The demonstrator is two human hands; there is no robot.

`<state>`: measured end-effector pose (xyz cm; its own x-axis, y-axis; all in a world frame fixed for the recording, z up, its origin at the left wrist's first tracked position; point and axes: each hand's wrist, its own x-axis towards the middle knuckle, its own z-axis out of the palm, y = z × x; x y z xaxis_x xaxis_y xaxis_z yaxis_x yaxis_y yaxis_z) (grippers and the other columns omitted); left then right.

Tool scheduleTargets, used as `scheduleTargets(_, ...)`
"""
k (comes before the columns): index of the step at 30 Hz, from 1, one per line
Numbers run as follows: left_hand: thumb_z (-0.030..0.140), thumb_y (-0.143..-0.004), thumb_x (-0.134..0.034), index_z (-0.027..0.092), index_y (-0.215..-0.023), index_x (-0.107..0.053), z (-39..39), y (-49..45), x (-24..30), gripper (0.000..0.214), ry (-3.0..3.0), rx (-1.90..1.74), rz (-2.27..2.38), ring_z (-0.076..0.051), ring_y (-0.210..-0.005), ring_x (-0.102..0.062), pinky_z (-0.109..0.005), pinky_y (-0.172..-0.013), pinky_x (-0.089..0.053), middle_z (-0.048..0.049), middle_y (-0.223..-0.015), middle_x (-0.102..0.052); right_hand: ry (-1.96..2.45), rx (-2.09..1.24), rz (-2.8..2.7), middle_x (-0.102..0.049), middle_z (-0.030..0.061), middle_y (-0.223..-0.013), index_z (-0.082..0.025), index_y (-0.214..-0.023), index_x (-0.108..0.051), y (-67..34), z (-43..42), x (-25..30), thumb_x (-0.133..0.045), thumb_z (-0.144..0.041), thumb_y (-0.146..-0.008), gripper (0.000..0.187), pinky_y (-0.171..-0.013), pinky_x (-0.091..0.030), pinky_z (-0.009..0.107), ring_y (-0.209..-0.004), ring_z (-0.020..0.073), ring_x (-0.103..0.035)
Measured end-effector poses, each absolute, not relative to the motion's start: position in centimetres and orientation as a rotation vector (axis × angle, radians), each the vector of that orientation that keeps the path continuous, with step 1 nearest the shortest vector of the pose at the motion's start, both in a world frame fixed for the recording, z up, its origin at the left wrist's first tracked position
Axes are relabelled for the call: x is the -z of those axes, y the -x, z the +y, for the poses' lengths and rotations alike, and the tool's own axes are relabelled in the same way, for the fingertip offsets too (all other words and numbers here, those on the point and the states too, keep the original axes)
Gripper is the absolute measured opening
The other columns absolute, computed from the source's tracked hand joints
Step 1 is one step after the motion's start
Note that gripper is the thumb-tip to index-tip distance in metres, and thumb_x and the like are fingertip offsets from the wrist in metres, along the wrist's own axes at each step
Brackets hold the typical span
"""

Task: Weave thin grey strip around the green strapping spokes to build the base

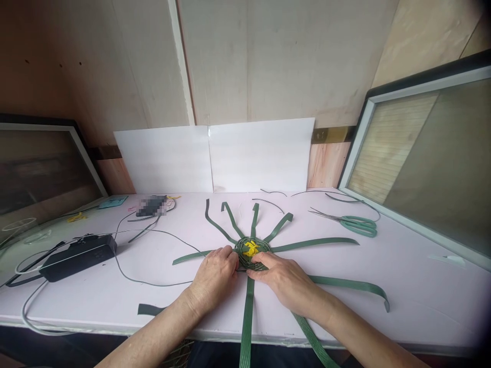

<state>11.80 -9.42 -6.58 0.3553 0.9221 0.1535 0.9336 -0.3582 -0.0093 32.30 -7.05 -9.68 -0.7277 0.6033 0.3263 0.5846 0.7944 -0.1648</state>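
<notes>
Green flat straps (248,312) fan out from a small round woven base (241,243), with thin dark cord wound in rings about its middle. Yellow ties (251,248) are knotted at its centre. My left hand (217,268) is closed at the base's left edge, its fingertips mostly hidden; a thin dark cord (161,284) runs to it from the left. On the front right of the base, my right hand (286,278) pinches the rim between thumb and forefinger. Two straps hang over the table's front edge.
Green-handled scissors (356,225) lie open at the right. A black box (79,258) with cables sits at the left, a blurred dark item (151,206) behind it. Loose cord pieces (268,200) lie at the back. Framed panels (418,153) lean at both sides; white boards (261,156) stand behind.
</notes>
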Motion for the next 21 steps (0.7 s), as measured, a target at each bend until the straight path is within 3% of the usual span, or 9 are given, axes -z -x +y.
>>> scheduleTargets(12,0.006,-0.078,-0.048,0.015,-0.086,-0.058,-9.7,-11.1,6.0,0.016,2.507,-0.108,-1.553,-0.024,-0.085,-0.062,-0.035,-0.074,-0.052,-0.0073,-0.090,-0.063,0.880,-0.109,-2.623,-0.058,0.0060,-0.113,-0.025,-0.111,-0.067,-31.9,-6.9,9.3,-0.039,0.004,-0.084,0.049,-0.082,-0.047,0.030,-0.102,0.0196,-0.057)
scheduleTargets(21,0.001,-0.082,-0.043,0.020,-0.081,-0.052,-14.6,-7.6,4.9,0.020,2.366,-0.177,-1.428,-0.021,-0.063,-0.059,-0.031,-0.057,-0.046,-0.0033,-0.078,-0.062,0.844,-0.047,-2.594,-0.056,0.0084,-0.110,-0.022,-0.112,-0.066,-31.8,-7.3,9.7,-0.036,0.010,-0.078,0.055,-0.088,-0.047,0.034,-0.104,0.0214,-0.054)
